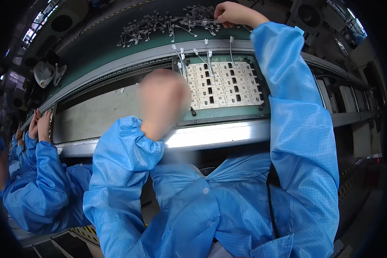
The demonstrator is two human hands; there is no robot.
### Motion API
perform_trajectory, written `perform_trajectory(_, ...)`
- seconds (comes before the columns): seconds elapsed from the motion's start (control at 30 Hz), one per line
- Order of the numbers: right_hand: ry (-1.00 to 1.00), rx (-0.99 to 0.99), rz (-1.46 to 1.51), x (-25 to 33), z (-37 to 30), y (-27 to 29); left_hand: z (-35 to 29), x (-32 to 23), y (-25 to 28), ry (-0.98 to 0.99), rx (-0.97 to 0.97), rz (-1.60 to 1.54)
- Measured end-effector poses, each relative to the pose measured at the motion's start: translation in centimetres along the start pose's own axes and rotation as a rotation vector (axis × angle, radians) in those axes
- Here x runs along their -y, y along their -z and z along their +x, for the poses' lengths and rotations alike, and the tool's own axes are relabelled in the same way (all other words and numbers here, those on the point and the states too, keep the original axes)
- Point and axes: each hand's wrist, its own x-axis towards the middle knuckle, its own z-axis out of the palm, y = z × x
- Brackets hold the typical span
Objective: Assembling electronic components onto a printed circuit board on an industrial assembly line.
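Observation:
Up at the far edge, my right hand (pixel 235 13) reaches over a heap of short white cables with plug ends (pixel 152 26). Its fingertips are pinched on a cable at the right end of that heap. My left hand (pixel 164 96) hovers by the left edge of a panel of white circuit boards (pixel 225 92); it is smeared, so its fingers cannot be made out. The panel lies in a green fixture plate (pixel 228 112) and carries rows of black parts. Several white cables (pixel 210 60) stand or lie at its upper and left edges, with their plugs pointing away from me.
A metal rail (pixel 219 134) runs along the near side of the line. Farther off is a green belt surface (pixel 90 53) with a small white fan (pixel 44 74). At left, a co-worker's hands (pixel 41 124) and blue sleeves are close to the line.

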Motion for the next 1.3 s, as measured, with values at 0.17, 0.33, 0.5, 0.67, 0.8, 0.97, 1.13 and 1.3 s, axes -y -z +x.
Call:
perform_trajectory(0.17,-0.457,-0.359,0.348,0.7,-2.5,0.6,-0.2,0.4,-0.4,0.132,0.025,-0.043)
perform_trajectory(0.33,-0.375,-0.593,0.717,1.7,-6.6,-2.3,-0.5,0.5,-0.3,0.150,0.043,-0.051)
perform_trajectory(0.5,-0.314,-0.682,0.997,1.4,-8.4,-2.9,-0.2,0.4,-0.4,0.166,0.079,-0.096)
perform_trajectory(0.67,-0.099,-0.577,1.161,0.0,-8.7,-3.3,-0.3,0.4,-0.7,0.149,0.056,-0.107)
perform_trajectory(0.8,-0.217,-0.596,1.041,4.3,-8.3,-3.7,-0.3,0.4,-0.2,0.127,0.057,-0.085)
perform_trajectory(0.97,-0.291,-0.563,0.953,4.6,-8.6,-3.9,-0.3,0.7,0.0,0.119,0.091,-0.106)
perform_trajectory(1.13,-0.240,-0.576,0.981,4.0,-8.7,-4.7,-0.1,-0.2,0.9,-0.008,0.105,0.001)
perform_trajectory(1.3,-0.216,-0.576,1.046,5.0,-9.9,-5.8,0.2,-1.0,1.8,-0.080,0.161,0.074)
